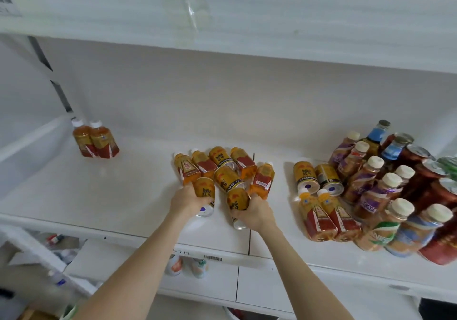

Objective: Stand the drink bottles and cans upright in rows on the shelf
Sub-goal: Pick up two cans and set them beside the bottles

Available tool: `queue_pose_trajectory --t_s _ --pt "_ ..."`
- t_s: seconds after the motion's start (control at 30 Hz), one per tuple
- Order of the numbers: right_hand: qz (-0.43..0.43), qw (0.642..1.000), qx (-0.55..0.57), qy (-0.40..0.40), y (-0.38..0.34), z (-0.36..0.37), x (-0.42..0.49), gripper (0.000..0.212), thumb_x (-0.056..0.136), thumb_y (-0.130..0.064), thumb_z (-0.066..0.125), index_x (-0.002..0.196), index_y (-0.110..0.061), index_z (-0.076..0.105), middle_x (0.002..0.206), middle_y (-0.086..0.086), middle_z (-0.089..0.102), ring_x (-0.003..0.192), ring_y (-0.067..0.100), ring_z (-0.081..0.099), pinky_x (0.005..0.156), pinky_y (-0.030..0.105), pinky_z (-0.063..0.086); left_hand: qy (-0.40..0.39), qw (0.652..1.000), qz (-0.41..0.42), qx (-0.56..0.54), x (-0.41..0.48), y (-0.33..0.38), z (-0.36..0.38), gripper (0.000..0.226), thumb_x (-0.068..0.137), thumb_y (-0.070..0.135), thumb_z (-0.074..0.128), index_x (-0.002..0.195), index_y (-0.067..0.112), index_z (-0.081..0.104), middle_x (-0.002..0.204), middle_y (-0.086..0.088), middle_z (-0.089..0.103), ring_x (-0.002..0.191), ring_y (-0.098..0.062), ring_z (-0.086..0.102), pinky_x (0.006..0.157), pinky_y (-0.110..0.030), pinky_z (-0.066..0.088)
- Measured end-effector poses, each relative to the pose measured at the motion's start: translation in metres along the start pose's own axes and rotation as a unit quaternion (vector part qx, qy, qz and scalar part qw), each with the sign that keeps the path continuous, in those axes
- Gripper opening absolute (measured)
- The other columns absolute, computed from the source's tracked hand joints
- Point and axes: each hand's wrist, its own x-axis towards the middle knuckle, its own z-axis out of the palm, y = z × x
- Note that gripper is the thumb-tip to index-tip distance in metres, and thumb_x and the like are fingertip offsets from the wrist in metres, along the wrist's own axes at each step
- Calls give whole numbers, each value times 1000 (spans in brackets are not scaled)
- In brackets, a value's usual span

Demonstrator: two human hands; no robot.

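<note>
gold can (pixel 204 192) held in L grip (pixel 188 202), 2nd gold can (pixel 237 201) held in R grip (pixel 256 212), both on sides, toppled btls (pixel 197 162) heaped just behind on shelf (pixel 123 191)

Bright, even, soft light; faint shadows; wide-angle bowing at edges; mild blur throughout.

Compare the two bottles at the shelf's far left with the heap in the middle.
The left pair stands upright, caps up; the middle heap lies on its sides. The left pair is bottles only; the middle heap mixes bottles with gold cans. No hand touches the left pair; the left hand and right hand each grip a gold can at the heap's near edge. Both hold white-capped orange bottles on one shelf.
</note>
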Motion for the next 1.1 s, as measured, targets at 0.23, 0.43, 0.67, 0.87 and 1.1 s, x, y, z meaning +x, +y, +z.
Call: queue_pose_trajectory --t_s 0.23,0.43,0.67,0.87,1.1 --pt "16 997 56 55 7 7 -7 64 66 -41 73 116 -10 47 108 9 60 96 29 61 72 34 49 26 999 38 -13 -24 7 14 65 64 39 81 118 13 54 113 -7 64 102 -30 61 86 -38 51" --pt "-11 986 138 93 19 8 -19 68 65 -35 76 122 -13 46 111 9 50 88 25 56 76 29 46 -3 997 67 29 -31 4 20 46 57 36 81 90 11 63 81 -6 64 77 -24 62 58 -28 45" --pt "-35 975 194 99 29 14 -24 78 61 -26 82 126 -12 42 114 7 47 93 17 50 76 28 44 -81 994 37 69 -23 9 8 49 55 45 78 89 13 63 83 -6 67 76 -20 63 59 -26 47" --pt "-48 964 236 113 39 20 -26 79 57 -24 85 124 -16 43 115 2 53 99 18 56 78 31 52 1 988 43 -146 -45 -30 13 33 67 43 80 91 23 68 82 2 71 79 -17 67 68 -29 52" --pt "-66 950 285 113 52 30 -32 74 60 -16 86 116 -29 38 111 -5 60 100 16 60 84 34 53 5 963 49 -266 -66 -52 28 58 63 21 87 107 29 52 103 8 68 96 -5 65 85 -26 52"
